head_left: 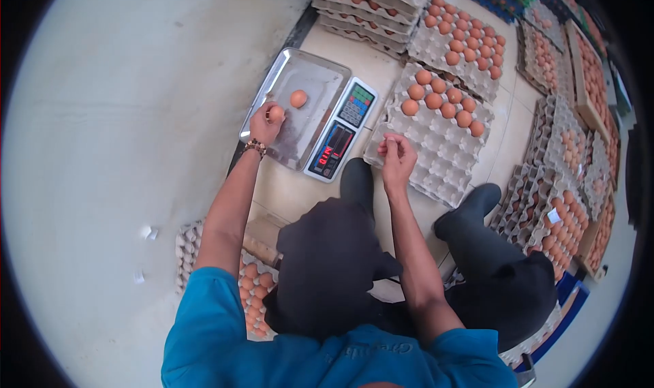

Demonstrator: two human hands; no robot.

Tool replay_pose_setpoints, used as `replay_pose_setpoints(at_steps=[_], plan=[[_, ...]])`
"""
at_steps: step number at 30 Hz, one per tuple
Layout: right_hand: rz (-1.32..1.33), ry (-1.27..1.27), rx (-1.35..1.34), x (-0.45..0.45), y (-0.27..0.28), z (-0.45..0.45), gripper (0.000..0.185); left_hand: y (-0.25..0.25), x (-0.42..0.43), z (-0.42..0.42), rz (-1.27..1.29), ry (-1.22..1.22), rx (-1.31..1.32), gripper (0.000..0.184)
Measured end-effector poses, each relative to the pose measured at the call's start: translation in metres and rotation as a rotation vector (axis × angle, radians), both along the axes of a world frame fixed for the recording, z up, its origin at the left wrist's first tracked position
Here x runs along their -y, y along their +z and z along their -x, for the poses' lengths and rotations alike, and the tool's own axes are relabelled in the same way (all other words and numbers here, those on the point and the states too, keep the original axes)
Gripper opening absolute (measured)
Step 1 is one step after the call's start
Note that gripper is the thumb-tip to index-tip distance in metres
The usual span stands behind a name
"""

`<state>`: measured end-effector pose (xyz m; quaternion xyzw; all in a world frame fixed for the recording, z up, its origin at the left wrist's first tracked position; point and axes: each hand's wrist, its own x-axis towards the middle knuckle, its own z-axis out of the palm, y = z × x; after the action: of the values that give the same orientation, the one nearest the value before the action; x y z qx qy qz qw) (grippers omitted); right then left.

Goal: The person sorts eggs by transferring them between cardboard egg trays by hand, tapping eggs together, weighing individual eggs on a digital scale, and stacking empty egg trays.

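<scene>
My left hand (264,125), with a beaded bracelet at its wrist, is closed around a brown egg (275,114) over the metal pan (310,74) of a digital scale. Another brown egg (298,98) lies on the pan, just beyond these fingers. Red characters glow on the scale's display (332,149), beside its keypad. Over the near left edge of a grey egg tray (436,163) hovers my right hand (399,159), fingers curled together with no object visible in them. That tray carries several brown eggs (447,110) in its far rows; its nearer cups hold none.
Beyond the near tray sits another tray of eggs (470,37), beside a tall stack of filled trays (368,13). More stacked trays (545,204) line the right side. Eggs (252,292) also lie by my left elbow. My boots (357,183) flank the near tray.
</scene>
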<state>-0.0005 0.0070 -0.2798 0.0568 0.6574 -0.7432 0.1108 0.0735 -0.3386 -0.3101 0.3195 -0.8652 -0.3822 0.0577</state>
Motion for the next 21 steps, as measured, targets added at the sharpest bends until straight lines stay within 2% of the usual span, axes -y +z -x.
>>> replay_pose_setpoints(at_steps=[1, 4, 7, 9, 11, 14, 16, 18, 21], plan=[[0.032, 0.0, -0.01, 0.0, 0.001, 0.001, 0.017, 0.002, 0.002, -0.008, 0.012, -0.022, -0.078, 0.044], [0.113, 0.018, -0.028, 0.001, 0.004, 0.006, 0.015, 0.069, -0.02, -0.046, -0.754, 0.23, -0.305, 0.04], [0.098, 0.08, -0.107, -0.003, 0.001, 0.017, 0.014, 0.152, -0.037, -0.118, -0.967, 0.171, -0.411, 0.043], [0.07, 0.119, -0.159, -0.012, -0.018, 0.029, 0.018, 0.196, -0.045, -0.189, -0.777, 0.193, -0.298, 0.044], [0.119, 0.092, -0.054, -0.017, -0.002, 0.03, 0.02, 0.235, -0.059, -0.281, -0.605, 0.261, -0.172, 0.042], [0.16, 0.028, 0.019, -0.019, -0.025, 0.042, 0.021, 0.285, -0.096, -0.403, -0.296, 0.51, -0.06, 0.039], [0.194, 0.056, 0.063, -0.017, -0.019, 0.034, 0.022, 0.278, -0.129, -0.476, -0.19, 0.755, -0.119, 0.039], [0.208, 0.08, 0.053, -0.015, -0.02, 0.026, 0.022, 0.243, -0.161, -0.547, -0.079, 0.837, -0.101, 0.042], [0.21, 0.111, 0.046, -0.007, -0.01, 0.022, 0.023, 0.193, -0.194, -0.585, 0.048, 0.987, -0.077, 0.043]])
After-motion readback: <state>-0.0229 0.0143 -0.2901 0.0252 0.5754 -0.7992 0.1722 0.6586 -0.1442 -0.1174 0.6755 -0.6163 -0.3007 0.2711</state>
